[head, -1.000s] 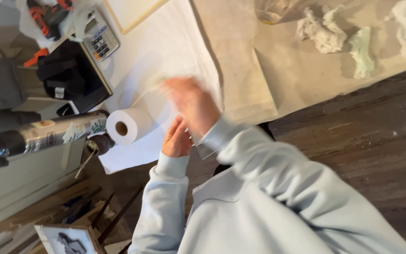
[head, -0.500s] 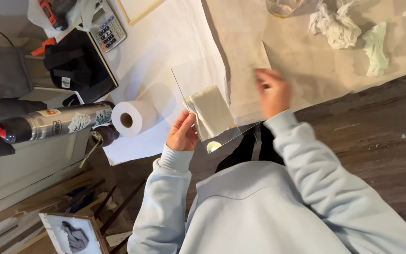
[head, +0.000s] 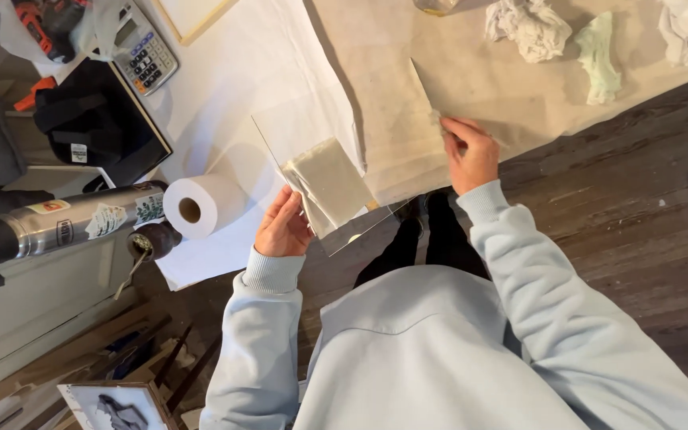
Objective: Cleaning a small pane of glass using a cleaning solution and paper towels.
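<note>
I hold a clear glass pane (head: 392,143) tilted over the paper-covered table (head: 408,48). My left hand (head: 283,227) grips its lower left edge. A folded pale cloth pad (head: 332,185) lies against the pane right by the left fingers; I cannot tell whether it is in front of or behind the glass. My right hand (head: 470,153) pinches the pane's right edge. Both of my sleeves are light blue.
A roll of white paper (head: 197,205), a steel flask (head: 65,227), a black bag (head: 93,119) and a calculator (head: 143,52) lie to the left. Crumpled rags (head: 535,28) sit at the table's far side. A framed picture (head: 117,402) leans below, on the dark wood floor (head: 631,231).
My hands were close together by the paper roll; the right hand has swung out to the right and now holds the pane's far edge, and the pane stretches wider between both hands.
</note>
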